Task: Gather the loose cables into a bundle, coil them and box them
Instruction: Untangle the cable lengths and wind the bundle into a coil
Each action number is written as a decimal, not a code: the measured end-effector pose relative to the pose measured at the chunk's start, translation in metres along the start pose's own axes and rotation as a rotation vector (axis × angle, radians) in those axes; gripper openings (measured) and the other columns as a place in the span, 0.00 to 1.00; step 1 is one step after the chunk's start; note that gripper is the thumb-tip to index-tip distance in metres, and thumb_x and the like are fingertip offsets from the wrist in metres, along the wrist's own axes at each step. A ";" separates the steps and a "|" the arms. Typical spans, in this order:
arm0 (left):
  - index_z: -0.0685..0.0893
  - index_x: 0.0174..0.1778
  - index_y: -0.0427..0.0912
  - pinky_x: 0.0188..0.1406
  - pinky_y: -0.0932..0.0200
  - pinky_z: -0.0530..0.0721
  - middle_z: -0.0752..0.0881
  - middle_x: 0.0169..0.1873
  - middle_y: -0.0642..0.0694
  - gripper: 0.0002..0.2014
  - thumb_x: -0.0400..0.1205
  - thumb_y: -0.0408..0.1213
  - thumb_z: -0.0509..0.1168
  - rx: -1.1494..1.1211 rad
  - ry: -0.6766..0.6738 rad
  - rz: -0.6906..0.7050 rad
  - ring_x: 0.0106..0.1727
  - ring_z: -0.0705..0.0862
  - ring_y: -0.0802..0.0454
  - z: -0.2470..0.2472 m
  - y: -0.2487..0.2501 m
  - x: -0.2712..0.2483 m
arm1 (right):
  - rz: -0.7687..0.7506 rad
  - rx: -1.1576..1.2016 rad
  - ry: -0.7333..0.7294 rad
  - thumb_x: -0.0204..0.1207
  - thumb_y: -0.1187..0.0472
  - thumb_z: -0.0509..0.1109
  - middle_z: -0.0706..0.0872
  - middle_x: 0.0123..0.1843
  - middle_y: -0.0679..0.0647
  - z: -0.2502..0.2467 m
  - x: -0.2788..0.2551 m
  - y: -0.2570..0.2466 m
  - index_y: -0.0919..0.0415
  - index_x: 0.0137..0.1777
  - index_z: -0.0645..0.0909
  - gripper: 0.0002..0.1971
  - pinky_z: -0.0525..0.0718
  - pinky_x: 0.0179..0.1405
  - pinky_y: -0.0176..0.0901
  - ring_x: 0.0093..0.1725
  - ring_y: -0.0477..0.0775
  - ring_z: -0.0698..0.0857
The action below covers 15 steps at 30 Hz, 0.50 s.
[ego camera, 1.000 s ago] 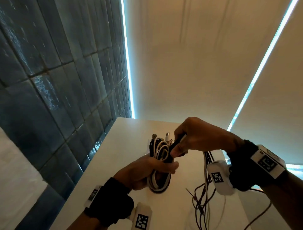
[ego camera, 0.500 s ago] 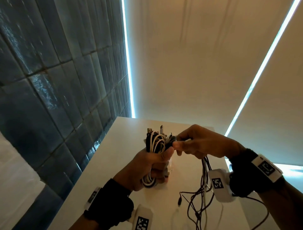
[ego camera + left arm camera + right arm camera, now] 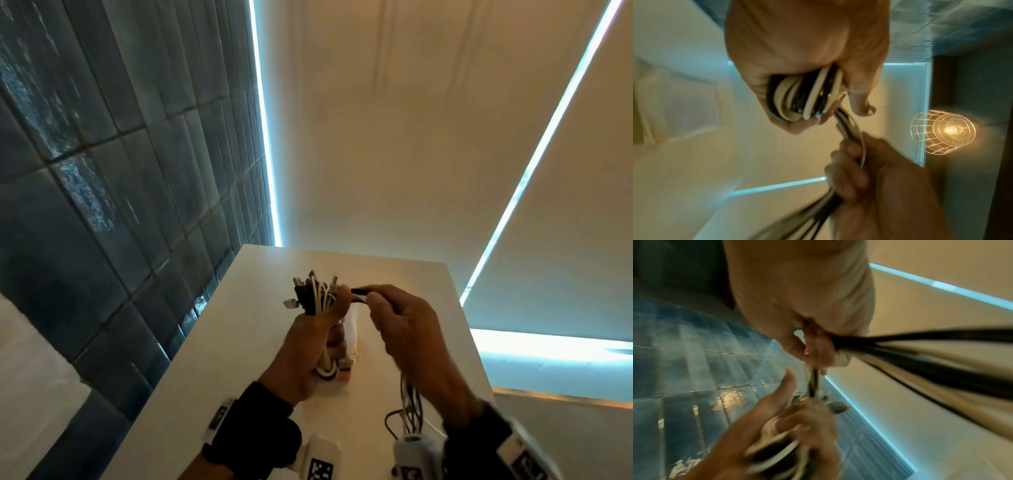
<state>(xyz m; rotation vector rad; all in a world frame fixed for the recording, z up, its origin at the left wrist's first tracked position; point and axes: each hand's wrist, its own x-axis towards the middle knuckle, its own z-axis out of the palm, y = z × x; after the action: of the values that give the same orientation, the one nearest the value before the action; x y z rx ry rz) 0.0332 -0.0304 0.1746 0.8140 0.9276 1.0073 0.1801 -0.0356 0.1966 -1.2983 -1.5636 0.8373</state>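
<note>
White and bare in its visible parts, the surface [image 3: 404, 291] carries the work, with a dark tiled wall [image 3: 102, 205] to its left and pale blinds [image 3: 394, 137] beyond. All places below are given relative to the coil.

Nearest the person, loose cable tails [image 3: 409, 407] hang from the right hand down to the surface, below and to the right of the coil. No box is visible in any view.

The coil [image 3: 317, 301], made of black and white cables, stands roughly upright with its long axis vertical. Connector ends fan out of its top and its lower loop protrudes beneath. The left hand [image 3: 313, 346] is clamped around the middle of the coil, fingers and thumb curled round it.

The right hand [image 3: 404, 329] lies just to the right of the coil. It is closed on the running cable strands [image 3: 849, 129], which span the short gap between hand and coil almost horizontally.

Judgement: coiling is in progress. The coming wrap depends on the right hand, which feeds the strands, passing across the vertical axis of the coil.
</note>
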 end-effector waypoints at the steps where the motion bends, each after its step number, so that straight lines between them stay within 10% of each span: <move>1: 0.79 0.38 0.38 0.30 0.57 0.78 0.74 0.28 0.39 0.32 0.61 0.66 0.75 -0.016 0.014 -0.002 0.27 0.74 0.45 0.007 -0.001 0.002 | -0.086 -0.075 0.066 0.85 0.61 0.62 0.80 0.28 0.37 0.011 -0.005 -0.006 0.44 0.49 0.82 0.10 0.74 0.26 0.25 0.28 0.41 0.80; 4: 0.85 0.49 0.33 0.50 0.47 0.82 0.83 0.41 0.38 0.37 0.66 0.68 0.72 -0.100 -0.021 -0.011 0.43 0.83 0.43 0.020 0.002 0.004 | -0.239 -0.192 0.091 0.87 0.58 0.57 0.80 0.45 0.36 0.035 -0.017 -0.018 0.51 0.61 0.80 0.11 0.76 0.43 0.19 0.42 0.27 0.80; 8: 0.82 0.26 0.44 0.26 0.62 0.81 0.81 0.21 0.50 0.20 0.77 0.55 0.66 -0.219 -0.089 -0.036 0.23 0.82 0.56 0.020 0.011 0.003 | -0.279 -0.283 -0.096 0.81 0.59 0.51 0.83 0.56 0.53 0.040 -0.023 -0.017 0.66 0.69 0.75 0.21 0.84 0.57 0.38 0.53 0.46 0.83; 15: 0.85 0.36 0.39 0.27 0.61 0.81 0.84 0.26 0.47 0.08 0.76 0.40 0.69 -0.131 -0.113 0.035 0.27 0.84 0.53 0.007 0.008 -0.004 | -0.065 -0.163 -0.318 0.83 0.74 0.59 0.77 0.43 0.39 0.019 -0.017 -0.025 0.53 0.80 0.51 0.32 0.80 0.39 0.19 0.38 0.29 0.83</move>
<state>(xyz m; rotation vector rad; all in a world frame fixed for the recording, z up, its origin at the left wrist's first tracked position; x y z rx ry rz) 0.0358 -0.0328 0.1856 0.7714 0.7454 1.0310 0.1541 -0.0565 0.2085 -1.2644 -1.9485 0.9244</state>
